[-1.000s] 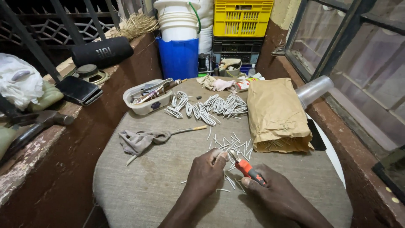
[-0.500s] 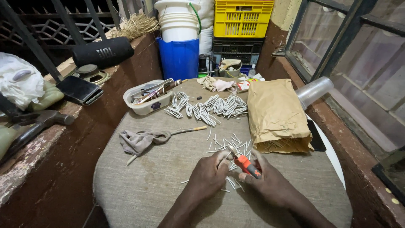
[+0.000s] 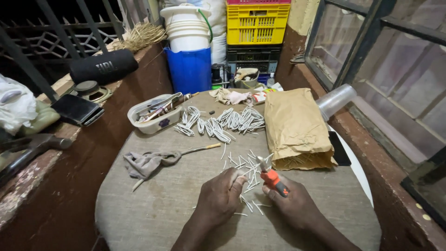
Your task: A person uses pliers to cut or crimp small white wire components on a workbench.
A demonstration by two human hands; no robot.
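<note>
**Both hands low on the cloth-covered table, pliers in my right**

Head view: my two forearms come up from the bottom edge and meet near the middle of the round table [image 3: 139,218], which is covered in grey-brown cloth. My left hand [image 3: 218,200] lies knuckles-up, fingers curled inward and closed; its fingertips pinch a short pale wire piece [image 3: 251,170] that points toward the tool — how tightly I cannot tell. My right hand [image 3: 292,204] sits just beside it, wrist angled in, fingers wrapped shut around the orange handles of the pliers [image 3: 272,176]. The metal nose of the pliers tilts up and to the left, meeting the wire piece between my hands.

Just beyond my fingers lies a scatter of cut wire pieces [image 3: 246,165], some touching my left hand's fingertips. Farther back, rows of bent wire loops [image 3: 223,123] are laid out in bunches. To their right, a brown paper bag [image 3: 295,125] lies on its side, its open end facing me. To the left a grey rag [image 3: 146,162] rests with a thin wooden-handled tool [image 3: 200,149] poking out of it — well apart from my hands. A white plastic tub [image 3: 153,122] holding tools stands at the table's far left edge.
</note>
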